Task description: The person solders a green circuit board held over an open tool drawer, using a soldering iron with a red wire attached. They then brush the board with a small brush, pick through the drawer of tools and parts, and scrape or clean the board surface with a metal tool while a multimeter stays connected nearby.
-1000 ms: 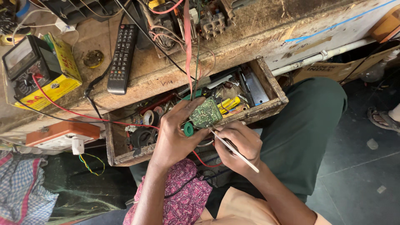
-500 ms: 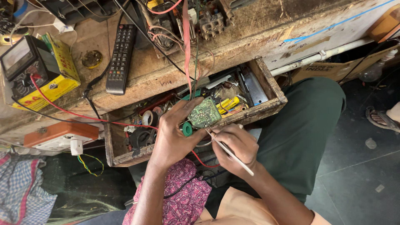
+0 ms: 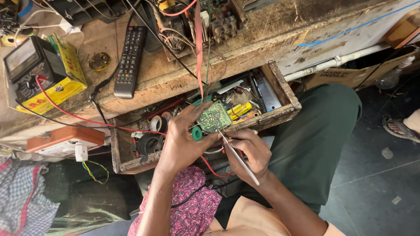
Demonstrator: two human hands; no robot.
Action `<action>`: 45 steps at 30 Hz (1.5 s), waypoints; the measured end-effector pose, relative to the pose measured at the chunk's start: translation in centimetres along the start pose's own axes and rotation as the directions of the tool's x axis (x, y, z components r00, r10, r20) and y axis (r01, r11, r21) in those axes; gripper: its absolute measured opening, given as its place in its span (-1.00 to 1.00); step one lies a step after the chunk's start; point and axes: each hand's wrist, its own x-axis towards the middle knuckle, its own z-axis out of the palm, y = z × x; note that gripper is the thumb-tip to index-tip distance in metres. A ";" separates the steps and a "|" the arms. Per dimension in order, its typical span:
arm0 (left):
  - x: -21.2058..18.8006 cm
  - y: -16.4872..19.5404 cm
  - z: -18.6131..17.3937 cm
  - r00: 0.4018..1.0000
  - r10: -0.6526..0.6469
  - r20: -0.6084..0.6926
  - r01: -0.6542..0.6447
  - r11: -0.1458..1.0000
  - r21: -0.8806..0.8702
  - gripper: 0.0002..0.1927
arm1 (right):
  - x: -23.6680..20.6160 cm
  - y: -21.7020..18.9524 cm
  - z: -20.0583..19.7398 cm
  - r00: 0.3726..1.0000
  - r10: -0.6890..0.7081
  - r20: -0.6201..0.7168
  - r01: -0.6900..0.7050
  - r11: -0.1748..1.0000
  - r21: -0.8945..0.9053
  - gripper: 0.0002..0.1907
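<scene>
Now the left hand pinches a small green circuit board over the open wooden drawer; the right hand, fingers closed around a thin metal tool, lies just below-right, the tool's tip slanting up-left to the board's lower edge.

**A cluttered electronics repair workshop**

The scarred wooden worktop carries a black multimeter on a yellow box, red test leads, a remote control just right of the meter, and an opened chassis of bare wiring further right. Below the worktop's front edge an open wooden drawer brims with tape rolls, tools and spare parts. A small green circuit board shows above that drawer.
</scene>
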 end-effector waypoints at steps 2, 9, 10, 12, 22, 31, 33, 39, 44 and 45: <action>0.0 -0.1 0.0 1.000 -0.014 0.008 0.014 1.000 0.000 -0.26 | 0.1 0.0 -0.1 0.999 -0.031 0.039 0.029 0.999 0.028 -0.77; 0.1 -0.4 0.0 1.000 -0.010 0.011 0.010 1.000 -0.009 -0.26 | 0.2 0.4 -0.1 1.000 -0.014 0.013 0.014 1.000 -0.018 -0.77; 0.1 -0.4 0.1 1.000 -0.007 0.011 0.007 1.000 -0.027 -0.26 | 0.2 0.3 -0.1 0.999 -0.026 0.026 0.027 1.000 -0.010 -0.77; 0.1 -0.4 0.2 1.000 0.003 0.012 -0.002 0.998 -0.057 -0.26 | 0.1 0.3 -0.1 0.997 -0.054 0.048 0.054 0.999 0.009 -0.78; 0.0 0.2 -0.2 1.000 0.000 0.017 0.001 1.000 -0.028 -0.25 | 0.2 0.2 -0.5 0.998 0.056 -0.004 -0.056 0.998 0.029 -0.82; 0.1 0.2 -0.2 1.000 0.005 0.024 -0.004 0.999 -0.039 -0.27 | 0.4 0.3 -0.4 1.000 0.014 0.010 -0.014 1.000 0.028 -0.80; 0.2 0.2 -0.2 1.000 0.006 0.024 -0.005 0.999 -0.034 -0.27 | 0.5 0.3 -0.3 1.000 0.023 0.011 -0.023 0.999 0.036 -0.79; 0.2 0.5 -0.4 0.999 -0.027 0.035 0.028 0.999 -0.041 -0.29 | 0.5 0.2 -0.4 0.999 0.034 0.013 -0.034 0.999 0.023 -0.79; 0.2 0.5 -0.3 1.000 0.003 0.029 -0.002 0.999 -0.039 -0.29 | 0.6 0.1 -0.3 0.999 0.042 0.005 -0.042 0.999 0.018 -0.79; 0.2 0.5 -0.3 1.000 0.008 0.029 -0.007 0.999 -0.044 -0.28 | 0.7 0.1 -0.3 0.999 0.046 0.007 -0.046 0.999 0.021 -0.79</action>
